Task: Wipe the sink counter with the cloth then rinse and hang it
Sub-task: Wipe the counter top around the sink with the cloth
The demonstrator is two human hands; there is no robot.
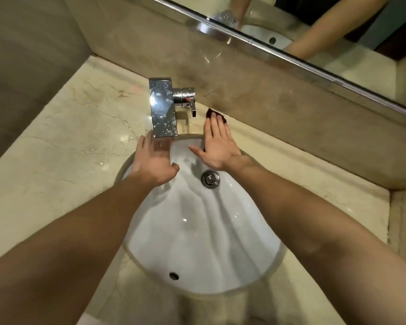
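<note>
A dark maroon cloth (212, 112) lies on the beige marble counter (75, 127) behind the sink, against the backsplash and right of the faucet. My right hand (215, 146) presses flat on it with straight fingers, so only the cloth's far edges show. My left hand (154, 160) hovers over the sink's back rim just under the faucet spout, fingers relaxed and holding nothing. The white oval sink (232, 254) fills the middle of the view below both hands.
A chrome square faucet (162, 106) with a side lever (192, 108) stands at the sink's back edge. A drain plug (210, 178) sits in the basin. The marble backsplash (279, 109) and a mirror (314, 26) rise behind. A wall closes the left side.
</note>
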